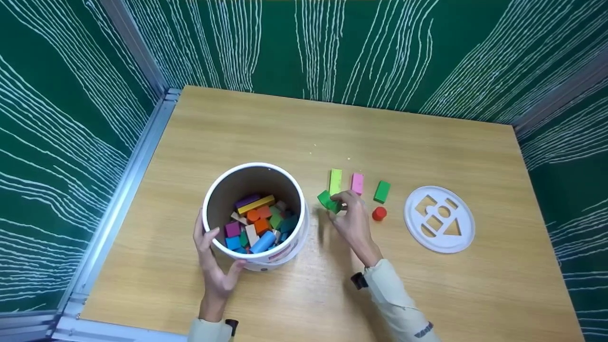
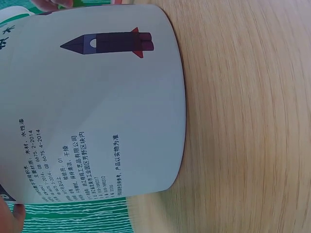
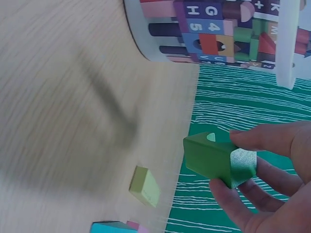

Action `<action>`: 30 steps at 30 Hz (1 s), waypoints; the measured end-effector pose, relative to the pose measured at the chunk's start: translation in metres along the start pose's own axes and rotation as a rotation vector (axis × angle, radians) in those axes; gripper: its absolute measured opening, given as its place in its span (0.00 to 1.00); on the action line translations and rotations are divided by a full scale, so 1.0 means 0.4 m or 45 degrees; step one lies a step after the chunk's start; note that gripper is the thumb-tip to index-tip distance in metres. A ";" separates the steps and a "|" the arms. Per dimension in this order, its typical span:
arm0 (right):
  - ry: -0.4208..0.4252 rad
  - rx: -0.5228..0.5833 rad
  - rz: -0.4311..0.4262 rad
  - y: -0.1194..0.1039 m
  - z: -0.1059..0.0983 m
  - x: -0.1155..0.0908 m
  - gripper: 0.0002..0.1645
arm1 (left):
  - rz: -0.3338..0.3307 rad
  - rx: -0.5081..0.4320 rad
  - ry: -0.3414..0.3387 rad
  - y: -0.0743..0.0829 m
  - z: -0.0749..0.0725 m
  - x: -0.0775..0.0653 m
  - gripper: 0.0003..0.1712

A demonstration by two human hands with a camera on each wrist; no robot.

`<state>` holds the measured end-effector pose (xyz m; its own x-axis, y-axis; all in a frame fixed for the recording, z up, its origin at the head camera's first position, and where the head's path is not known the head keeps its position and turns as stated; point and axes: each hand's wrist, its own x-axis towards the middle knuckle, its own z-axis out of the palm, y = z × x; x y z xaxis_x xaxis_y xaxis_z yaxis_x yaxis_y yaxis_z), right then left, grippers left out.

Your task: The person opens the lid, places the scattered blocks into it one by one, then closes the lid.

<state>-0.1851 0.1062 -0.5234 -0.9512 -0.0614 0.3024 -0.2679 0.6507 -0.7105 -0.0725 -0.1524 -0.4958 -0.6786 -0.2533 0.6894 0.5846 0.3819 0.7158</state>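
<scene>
My left hand point(image 1: 217, 278) holds the near left side of a white bucket point(image 1: 255, 165), fingers at the rim and thumb against the outer wall. Inside it lies a heap of coloured blocks point(image 1: 261, 225). Just right of the bucket, my right hand point(image 1: 352, 223) pinches a green block with a curved notch point(image 1: 327, 201) between thumb and fingers, raised above the table in the right wrist view. Behind this hand stand a yellow-green block point(image 1: 336, 179) and a pink block point(image 1: 357, 183). A green rectangular block point(image 1: 382, 192) and a red cylinder point(image 1: 379, 213) are to its right.
A round white lid point(image 1: 439, 242) with shaped cut-outs lies on the wooden table point(image 1: 498, 199), right of the loose blocks. Green sheets with white lines point(image 1: 280, 47) hang around the table, with metal frame bars point(image 1: 137, 152) along the left edge.
</scene>
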 end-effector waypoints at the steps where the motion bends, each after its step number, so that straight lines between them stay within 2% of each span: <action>1: -0.001 0.006 0.003 -0.003 -0.003 0.000 0.16 | 0.001 -0.001 0.000 0.000 0.000 0.000 0.37; 8: -0.004 0.024 0.026 -0.026 -0.023 -0.003 0.16 | 0.004 0.000 -0.006 -0.004 0.000 -0.001 0.37; 19: 0.004 0.075 -0.003 -0.063 -0.049 0.000 0.16 | 0.046 -0.038 0.026 -0.008 0.003 -0.001 0.37; 30: 0.102 0.103 -0.106 -0.115 -0.093 0.001 0.17 | 0.036 -0.039 0.021 -0.008 0.002 0.000 0.37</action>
<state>-0.1676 0.1043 -0.4669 -0.9107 -0.0498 0.4100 -0.3599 0.5826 -0.7287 -0.0749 -0.1529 -0.4983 -0.6545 -0.2578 0.7107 0.6166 0.3618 0.6992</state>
